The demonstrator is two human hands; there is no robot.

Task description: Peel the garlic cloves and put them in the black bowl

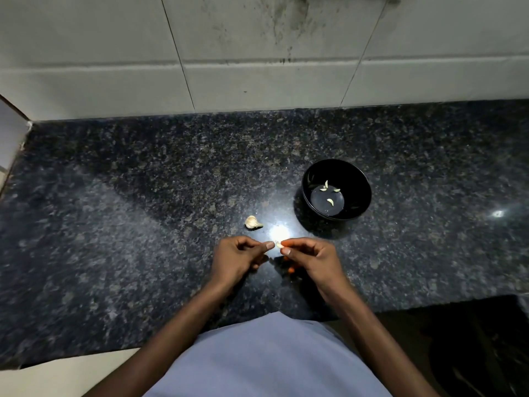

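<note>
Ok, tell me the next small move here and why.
Probably strip off the rest of the skin: both hands, left hand and right hand, pinch one garlic clove above the counter, not yet over the black bowl, which holds four cloves.

Both forearms reach forward from the bottom of the view and angle inward, so the hands meet in the middle. The left hand (239, 257) has its fingers curled, thumb stretched out toward the right. The right hand (310, 257) is curled too, its thumb and forefinger pinched together. The fingertips of the two hands almost touch.
</note>
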